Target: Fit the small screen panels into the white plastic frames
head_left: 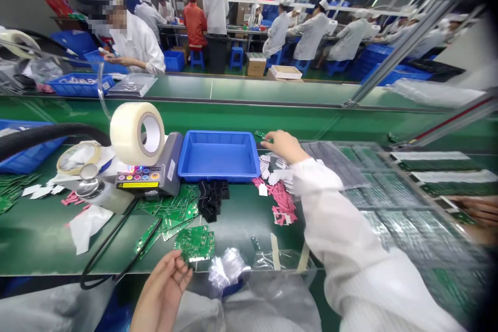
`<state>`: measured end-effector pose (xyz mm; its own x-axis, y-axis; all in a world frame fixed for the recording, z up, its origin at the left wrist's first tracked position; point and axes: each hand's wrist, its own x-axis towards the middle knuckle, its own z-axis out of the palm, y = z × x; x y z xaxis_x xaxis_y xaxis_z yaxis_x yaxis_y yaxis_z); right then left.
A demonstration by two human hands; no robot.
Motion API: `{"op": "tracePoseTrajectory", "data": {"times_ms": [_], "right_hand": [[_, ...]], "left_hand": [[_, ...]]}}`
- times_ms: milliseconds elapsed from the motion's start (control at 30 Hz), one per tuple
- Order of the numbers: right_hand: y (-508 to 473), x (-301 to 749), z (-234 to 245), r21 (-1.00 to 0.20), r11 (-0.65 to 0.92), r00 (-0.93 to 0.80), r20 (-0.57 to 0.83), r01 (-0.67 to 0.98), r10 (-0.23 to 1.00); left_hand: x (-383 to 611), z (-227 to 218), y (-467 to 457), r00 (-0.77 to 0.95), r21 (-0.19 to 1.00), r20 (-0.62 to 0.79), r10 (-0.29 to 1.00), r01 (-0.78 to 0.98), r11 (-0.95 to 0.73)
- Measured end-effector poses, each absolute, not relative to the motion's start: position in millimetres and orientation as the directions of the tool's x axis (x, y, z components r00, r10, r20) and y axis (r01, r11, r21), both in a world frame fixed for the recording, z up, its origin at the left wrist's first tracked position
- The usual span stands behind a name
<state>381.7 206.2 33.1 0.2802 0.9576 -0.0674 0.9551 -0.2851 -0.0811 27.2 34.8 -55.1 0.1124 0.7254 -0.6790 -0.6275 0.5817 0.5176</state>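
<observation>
My left hand is at the table's front edge, palm up, with its fingers loosely curled and apart. Its fingertips are right beside a small pile of green circuit boards; I cannot tell whether they touch. My right hand reaches far forward past the blue tray. Its thumb and forefinger are slightly apart, close to a small green circuit board by the green belt. Below that hand lie white paper pieces and pink strips. Black parts are heaped in front of the tray.
A tape roll sits on a grey device, left of the tray. A black cable loops over the table edge. Bagged circuit boards cover the right side. A co-worker works across the belt; another person's hand is far right.
</observation>
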Motion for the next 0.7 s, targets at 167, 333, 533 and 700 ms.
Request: {"op": "tracePoseTrajectory", "data": {"times_ms": [167, 333, 533, 700], "right_hand": [[77.4, 341.6, 16.4, -0.108, -0.153, 0.136, -0.153, 0.982, 0.979], [26.1, 334.1, -33.2, -0.095, -0.154, 0.148, -0.064, 0.984, 0.987], [17.9, 326.2, -32.4, -0.194, 0.106, -0.074, 0.165, 0.975, 0.984], [6.5, 263.4, -8.3, -0.301, 0.661, -0.584, 0.311, 0.688, 0.750]], "left_hand": [[46.4, -43.0, 32.1, 0.212, 0.510, -0.627, 0.749, -0.615, 0.601], [49.1, -39.3, 22.5, 0.249, 0.502, -0.608, 0.754, -0.616, 0.608], [50.3, -34.6, 9.6, 0.393, 0.496, -0.555, 0.733, -0.550, 0.671], [59.1, -31.9, 3.4, 0.659, 0.386, -0.512, 0.551, -0.396, 0.833]]}}
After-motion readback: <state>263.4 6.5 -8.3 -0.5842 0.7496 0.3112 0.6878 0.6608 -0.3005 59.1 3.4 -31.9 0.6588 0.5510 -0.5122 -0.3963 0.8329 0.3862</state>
